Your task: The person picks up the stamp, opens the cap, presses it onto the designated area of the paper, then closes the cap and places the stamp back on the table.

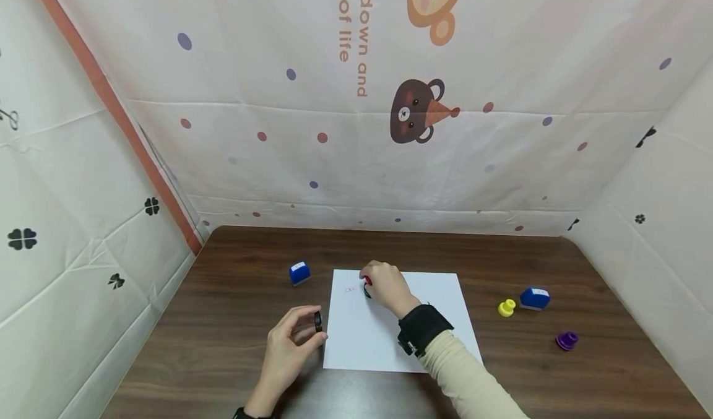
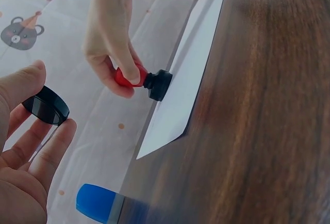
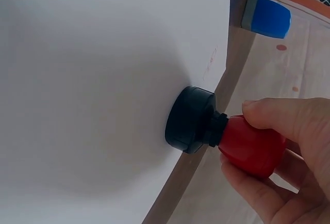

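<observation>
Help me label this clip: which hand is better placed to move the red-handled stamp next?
Likely the right hand: it grips the red handle of the stamp at the paper, while the left hand holds a black cap.

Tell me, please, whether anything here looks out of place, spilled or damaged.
Nothing looks spilled or damaged on the table. One oddity: on the backdrop, the lettering and dark bear run sideways, as if hung turned. The red-handled stamp in the right hand and black cap in the left hand look undamaged.
</observation>
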Available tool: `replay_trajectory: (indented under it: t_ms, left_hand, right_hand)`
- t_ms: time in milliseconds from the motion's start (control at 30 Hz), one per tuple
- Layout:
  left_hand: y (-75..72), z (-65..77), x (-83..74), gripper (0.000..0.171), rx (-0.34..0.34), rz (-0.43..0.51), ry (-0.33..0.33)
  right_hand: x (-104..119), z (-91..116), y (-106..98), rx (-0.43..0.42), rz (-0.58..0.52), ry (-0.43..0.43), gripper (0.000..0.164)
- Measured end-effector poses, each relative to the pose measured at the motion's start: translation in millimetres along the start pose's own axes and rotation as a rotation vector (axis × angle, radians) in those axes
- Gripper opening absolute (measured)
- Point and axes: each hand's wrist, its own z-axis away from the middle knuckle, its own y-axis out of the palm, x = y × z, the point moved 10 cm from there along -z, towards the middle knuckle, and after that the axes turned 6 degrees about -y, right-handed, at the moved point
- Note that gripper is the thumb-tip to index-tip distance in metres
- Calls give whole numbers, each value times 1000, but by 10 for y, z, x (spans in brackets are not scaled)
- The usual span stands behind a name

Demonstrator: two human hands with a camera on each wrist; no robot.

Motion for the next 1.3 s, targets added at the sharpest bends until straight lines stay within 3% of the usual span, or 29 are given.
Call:
replay_trajectory:
  t_ms: [367,1300]
  left_hand:
    - [-19,12,34,45,-6,-9,-52]
    - [-22,-1,26,46,-7,-4,-34]
  right_hand:
    - [29,4,-7,-6,-2,12,14]
    - [-39,50,-23,2,-53,52,18]
